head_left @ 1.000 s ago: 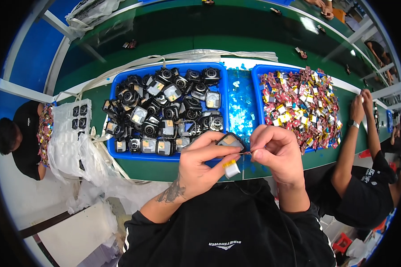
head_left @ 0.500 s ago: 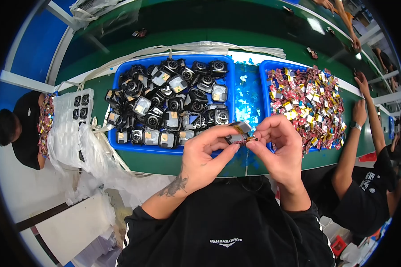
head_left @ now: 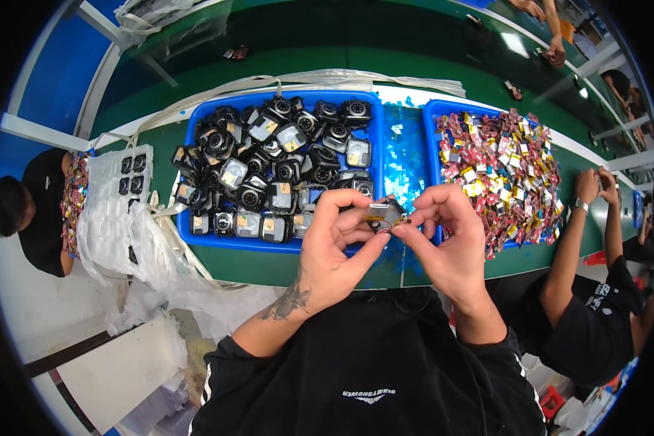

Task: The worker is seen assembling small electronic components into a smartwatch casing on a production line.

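In front of my chest, my left hand grips a smartwatch case by its left side, thumb below and fingers behind. The case is dark-rimmed, with a grey and yellowish inside turned up. At the case's right edge, my right hand pinches thumb against fingers over small dark and reddish bits, too small to name. Both thumbs almost meet at the near edge. Beyond my left hand lies a heap of black watch cases in a blue tray.
To the right, another blue tray is heaped with small red, white and yellow circuit parts. Blue film scraps lie between the trays. A clear blister tray stands left. Co-workers' hands work at right, beside a green conveyor belt.
The watch case has tipped flatter in my left hand, and my right fingers have closed in on its edge. Parts on the belt have shifted right. A co-worker's hands have come together.
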Demonstrator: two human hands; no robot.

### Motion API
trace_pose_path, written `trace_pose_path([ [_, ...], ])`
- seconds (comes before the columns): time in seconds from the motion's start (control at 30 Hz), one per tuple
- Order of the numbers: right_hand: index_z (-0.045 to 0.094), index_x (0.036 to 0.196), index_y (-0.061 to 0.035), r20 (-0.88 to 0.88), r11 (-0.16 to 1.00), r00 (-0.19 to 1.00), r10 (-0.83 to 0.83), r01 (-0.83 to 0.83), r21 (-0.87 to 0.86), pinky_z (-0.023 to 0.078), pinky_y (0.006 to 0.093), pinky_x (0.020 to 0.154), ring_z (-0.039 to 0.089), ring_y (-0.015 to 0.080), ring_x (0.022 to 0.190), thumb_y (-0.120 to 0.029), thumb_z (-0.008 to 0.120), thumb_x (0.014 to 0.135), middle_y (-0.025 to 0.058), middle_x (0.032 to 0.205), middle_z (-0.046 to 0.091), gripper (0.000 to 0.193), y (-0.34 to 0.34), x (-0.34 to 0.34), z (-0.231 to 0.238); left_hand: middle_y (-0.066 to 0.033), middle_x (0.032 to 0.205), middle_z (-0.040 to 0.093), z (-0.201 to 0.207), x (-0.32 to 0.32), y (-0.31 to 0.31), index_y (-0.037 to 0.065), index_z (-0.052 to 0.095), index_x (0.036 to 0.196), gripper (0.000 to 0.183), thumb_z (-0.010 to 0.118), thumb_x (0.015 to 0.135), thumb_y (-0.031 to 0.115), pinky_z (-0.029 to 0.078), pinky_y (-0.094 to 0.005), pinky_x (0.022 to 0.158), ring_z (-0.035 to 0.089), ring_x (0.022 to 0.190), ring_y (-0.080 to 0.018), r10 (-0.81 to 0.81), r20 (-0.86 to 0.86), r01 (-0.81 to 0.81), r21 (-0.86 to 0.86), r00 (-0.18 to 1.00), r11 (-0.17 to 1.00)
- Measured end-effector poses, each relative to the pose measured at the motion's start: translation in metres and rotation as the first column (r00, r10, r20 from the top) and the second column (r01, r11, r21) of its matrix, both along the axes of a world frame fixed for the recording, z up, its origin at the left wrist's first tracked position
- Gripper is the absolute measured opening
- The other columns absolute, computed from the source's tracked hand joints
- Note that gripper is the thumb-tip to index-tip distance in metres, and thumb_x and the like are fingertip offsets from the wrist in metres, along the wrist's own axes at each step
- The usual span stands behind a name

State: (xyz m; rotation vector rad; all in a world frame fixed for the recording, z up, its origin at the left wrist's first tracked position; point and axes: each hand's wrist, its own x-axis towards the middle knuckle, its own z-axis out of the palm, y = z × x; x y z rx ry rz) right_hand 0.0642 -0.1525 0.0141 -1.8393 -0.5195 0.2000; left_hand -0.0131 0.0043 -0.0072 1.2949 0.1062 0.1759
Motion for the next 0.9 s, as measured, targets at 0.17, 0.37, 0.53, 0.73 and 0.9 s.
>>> trace_pose_path([
  [0.17,0.058,0.099,-0.0044,-0.042,1.000,0.999,-0.010,0.009,-0.024,0.038,0.0219,0.052,0.047,0.0057,0.059,0.000,0.080,0.073,0.0025,0.078,0.067,0.035,-0.001,0.001,0.002,-0.0214,0.118,0.063,-0.001,0.000,-0.002,0.004,0.036,0.118,0.046,0.062,0.084,-0.013,0.052,-0.0282,0.086,0.063,0.106,-0.0192,0.023,-0.015,-0.023,0.020,1.000,1.000],
  [0.37,0.059,0.108,-0.0029,-0.088,0.999,0.996,-0.005,0.008,0.035,0.051,0.0239,0.062,0.057,0.0087,0.073,0.003,0.075,0.077,0.0038,0.089,0.064,0.036,0.008,-0.004,0.002,-0.0193,0.116,0.064,-0.006,0.001,-0.007,0.004,0.036,0.118,0.043,0.061,0.086,-0.011,0.052,-0.0282,0.085,0.063,0.106,-0.0180,0.062,0.013,-0.061,-0.079,0.998,0.995],
  [0.53,0.059,0.112,-0.0033,-0.034,0.997,0.998,0.045,-0.043,0.063,0.055,0.0247,0.068,0.062,0.0099,0.081,0.004,0.071,0.080,0.0027,0.088,0.061,0.035,0.017,-0.006,-0.003,-0.0175,0.120,0.063,-0.014,-0.001,-0.007,0.004,0.036,0.120,0.043,0.061,0.087,-0.008,0.052,-0.0278,0.085,0.063,0.107,-0.0167,0.100,0.033,-0.094,-0.156,0.994,0.983],
  [0.73,0.055,0.112,-0.0002,0.182,0.957,0.972,0.150,-0.096,-0.273,0.048,0.0250,0.057,0.064,0.0101,0.064,-0.005,0.066,0.085,0.0053,0.069,0.066,0.030,0.021,0.122,0.011,-0.0149,0.124,0.059,0.013,-0.008,0.054,0.006,0.045,0.135,0.058,0.066,0.082,-0.004,0.050,-0.0329,0.087,0.061,0.103,-0.0215,0.345,0.139,-0.363,0.540,0.928,0.759],
  [0.9,0.062,0.107,0.0062,-0.238,0.985,0.966,-0.106,0.070,-0.155,0.055,0.0311,0.059,0.067,0.0182,0.075,-0.005,0.084,0.066,0.0162,0.090,0.070,0.048,0.050,0.288,-0.029,-0.0113,0.109,0.058,0.005,-0.035,0.121,0.004,0.064,0.112,0.044,0.079,0.072,0.013,0.045,-0.0415,0.086,0.054,0.100,-0.0333,0.395,0.212,-0.214,0.976,0.894,-0.041],
])
